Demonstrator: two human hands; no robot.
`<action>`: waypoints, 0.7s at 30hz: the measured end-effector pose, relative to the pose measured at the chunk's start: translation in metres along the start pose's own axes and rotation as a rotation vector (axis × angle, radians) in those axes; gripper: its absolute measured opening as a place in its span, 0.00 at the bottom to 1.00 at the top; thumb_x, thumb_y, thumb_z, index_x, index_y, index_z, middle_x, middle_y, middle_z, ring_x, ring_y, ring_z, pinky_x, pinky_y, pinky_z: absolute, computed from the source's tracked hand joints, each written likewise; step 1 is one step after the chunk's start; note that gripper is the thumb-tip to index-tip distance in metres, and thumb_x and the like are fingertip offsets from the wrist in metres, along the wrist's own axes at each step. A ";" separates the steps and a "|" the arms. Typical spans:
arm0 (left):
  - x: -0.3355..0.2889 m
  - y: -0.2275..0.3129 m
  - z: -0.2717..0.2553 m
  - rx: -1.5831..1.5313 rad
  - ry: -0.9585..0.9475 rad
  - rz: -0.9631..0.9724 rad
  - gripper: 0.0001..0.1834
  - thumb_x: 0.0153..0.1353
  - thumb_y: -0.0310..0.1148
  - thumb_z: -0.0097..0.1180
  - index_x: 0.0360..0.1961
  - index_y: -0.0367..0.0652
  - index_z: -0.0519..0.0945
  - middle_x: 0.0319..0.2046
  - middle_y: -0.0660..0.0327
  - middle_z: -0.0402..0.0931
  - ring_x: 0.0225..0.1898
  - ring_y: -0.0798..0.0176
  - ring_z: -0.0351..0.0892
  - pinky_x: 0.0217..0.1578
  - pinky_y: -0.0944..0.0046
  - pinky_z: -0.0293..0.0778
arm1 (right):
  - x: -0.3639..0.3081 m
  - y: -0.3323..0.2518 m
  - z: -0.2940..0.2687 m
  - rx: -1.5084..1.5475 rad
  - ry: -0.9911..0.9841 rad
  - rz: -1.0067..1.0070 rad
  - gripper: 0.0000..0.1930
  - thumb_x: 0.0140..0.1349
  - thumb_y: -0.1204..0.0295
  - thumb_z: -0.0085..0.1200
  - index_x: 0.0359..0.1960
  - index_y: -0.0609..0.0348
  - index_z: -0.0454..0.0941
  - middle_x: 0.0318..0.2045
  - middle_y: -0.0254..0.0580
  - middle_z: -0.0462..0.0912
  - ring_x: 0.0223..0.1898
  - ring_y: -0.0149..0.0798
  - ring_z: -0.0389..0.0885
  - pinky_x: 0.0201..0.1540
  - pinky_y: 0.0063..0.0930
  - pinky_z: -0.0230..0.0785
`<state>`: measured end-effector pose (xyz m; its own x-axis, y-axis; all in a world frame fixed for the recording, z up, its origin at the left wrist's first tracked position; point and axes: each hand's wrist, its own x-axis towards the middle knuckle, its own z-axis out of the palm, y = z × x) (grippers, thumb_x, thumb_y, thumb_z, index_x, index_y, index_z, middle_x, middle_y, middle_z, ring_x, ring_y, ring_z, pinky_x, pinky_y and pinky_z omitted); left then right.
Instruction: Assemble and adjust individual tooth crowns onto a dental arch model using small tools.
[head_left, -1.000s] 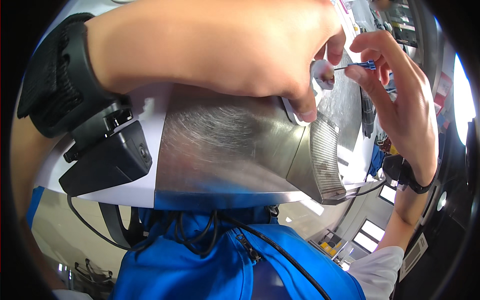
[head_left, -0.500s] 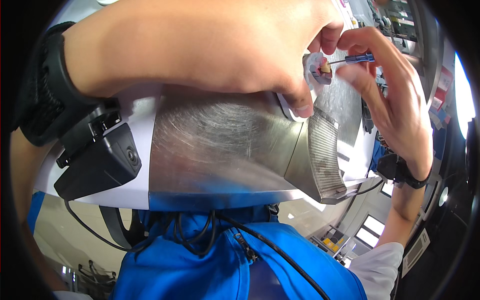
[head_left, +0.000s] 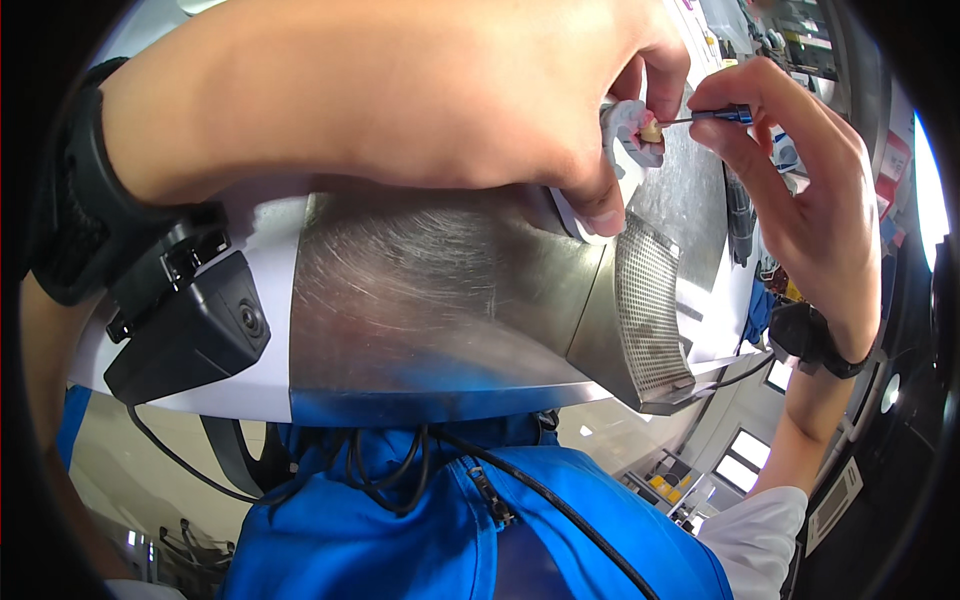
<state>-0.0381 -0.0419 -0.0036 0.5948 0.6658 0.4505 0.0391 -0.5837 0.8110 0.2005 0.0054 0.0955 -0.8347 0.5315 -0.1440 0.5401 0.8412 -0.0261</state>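
Note:
My left hand (head_left: pixel 570 105) is closed around a whitish dental model (head_left: pixel 622 125), holding it over the metal worktop. The model has pink gum parts and a yellowish tooth (head_left: pixel 652 132) at its right side. A small screwdriver (head_left: pixel 736 115) with a blue handle lies level, its thin shaft reaching to that tooth. Thumb and index finger of my right hand (head_left: pixel 810 190) pinch the handle's left end. The exact contact of the tip is too small to make out. My left wrist hides part of the bench behind it.
A scratched steel plate (head_left: pixel 400 290) covers the near bench, with a perforated metal grille (head_left: pixel 655 310) at its right end. A black camera (head_left: pixel 195 330) hangs under my left wrist. A cable (head_left: pixel 560 510) crosses the blue apron (head_left: pixel 380 545). Tools and clutter lie at the far right.
My right hand has shifted slightly right, and its thumb and index finger, apart before, have come together on the screwdriver handle. My left hand keeps the model in nearly the same place.

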 end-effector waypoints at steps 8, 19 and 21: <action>0.003 0.006 -0.002 -0.004 0.067 -0.004 0.23 0.56 0.35 0.69 0.48 0.28 0.82 0.42 0.41 0.83 0.50 0.46 0.83 0.52 0.55 0.76 | 0.003 -0.004 -0.001 0.026 0.088 -0.071 0.06 0.65 0.75 0.63 0.40 0.64 0.81 0.33 0.39 0.83 0.31 0.33 0.77 0.36 0.27 0.67; 0.022 0.012 -0.010 -0.016 -0.059 -0.111 0.24 0.56 0.34 0.69 0.51 0.30 0.82 0.46 0.43 0.83 0.51 0.43 0.82 0.53 0.55 0.76 | -0.002 0.010 -0.010 -0.028 -0.014 0.050 0.07 0.64 0.76 0.65 0.40 0.62 0.81 0.31 0.38 0.83 0.28 0.34 0.76 0.33 0.28 0.68; 0.033 0.010 0.000 0.010 -0.062 -0.170 0.24 0.56 0.34 0.69 0.51 0.30 0.82 0.46 0.43 0.83 0.51 0.43 0.82 0.54 0.54 0.76 | -0.005 0.012 -0.017 -0.043 -0.002 0.004 0.07 0.64 0.75 0.65 0.41 0.63 0.82 0.31 0.38 0.84 0.29 0.34 0.77 0.33 0.27 0.68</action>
<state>-0.0177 -0.0256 0.0193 0.6276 0.7253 0.2830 0.1511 -0.4700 0.8696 0.2092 0.0151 0.1129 -0.8325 0.5345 -0.1457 0.5381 0.8427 0.0166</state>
